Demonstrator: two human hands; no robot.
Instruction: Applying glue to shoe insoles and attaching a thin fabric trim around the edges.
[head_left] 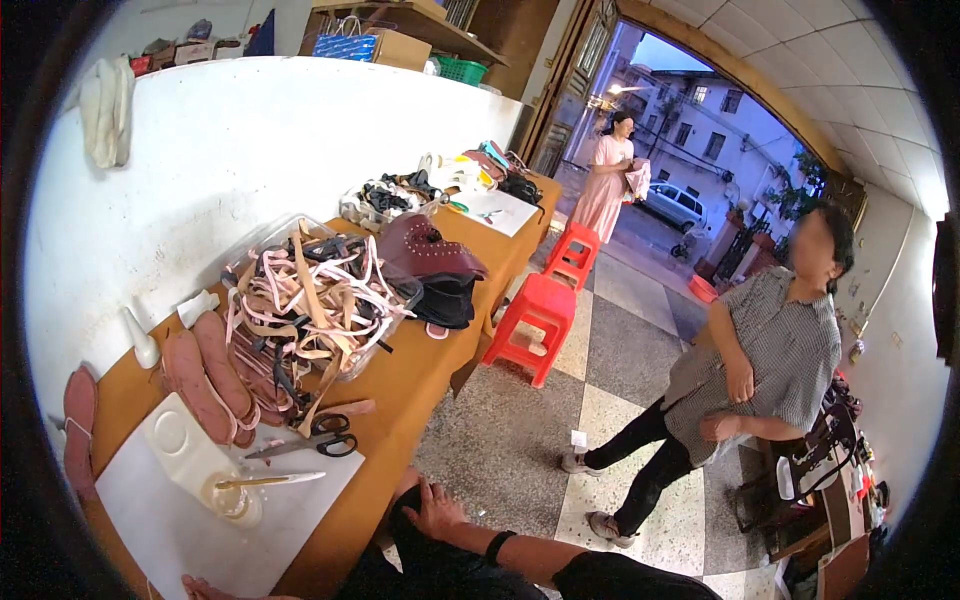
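My right hand (437, 513), with a black band on its wrist, rests with fingers stretched over dark clothing on my leg beside the table edge. It holds nothing that I can see. Only the fingers of my left hand (203, 588) show, at the bottom edge near a white sheet (150, 520); they lie outstretched. On that sheet stands a whitish container (178, 440) with a small cup of pale liquid (238, 508), a brush (270, 481) lying across it. Dark-handled scissors (322, 438) lie beyond, beside several pinkish shoe soles (195, 380).
A clear bin (262, 236) overflows with pink, tan and dark straps. Behind it sit a burgundy studded piece (415, 245) and more materials. A white squeeze bottle (138, 338) leans near the wall. Red stools (535, 320), a standing person (760, 360) and another person (605, 185) are to the right.
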